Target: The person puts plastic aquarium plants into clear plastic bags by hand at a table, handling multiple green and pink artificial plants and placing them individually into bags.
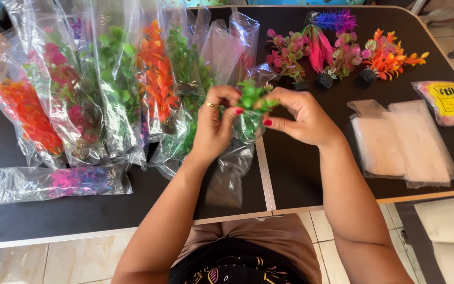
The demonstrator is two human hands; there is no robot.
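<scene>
Left hand (214,123) and right hand (300,115) both pinching green plastic plant (252,97) above clear bag (232,168), mid-table over black table (80,210). Bagged plants (116,89) far left; unbagged plants (342,50) far right; empty bag stack (405,142) right.

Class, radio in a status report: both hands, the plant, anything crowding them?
Left hand and right hand both pinch small green plastic plant, half inside clear plastic sleeve. Bagged plants close left; nothing blocking.

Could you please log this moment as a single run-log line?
left hand: grips green plastic plant | right hand: grips same plant | clear bag: hangs below plant | dark table: beneath
</scene>
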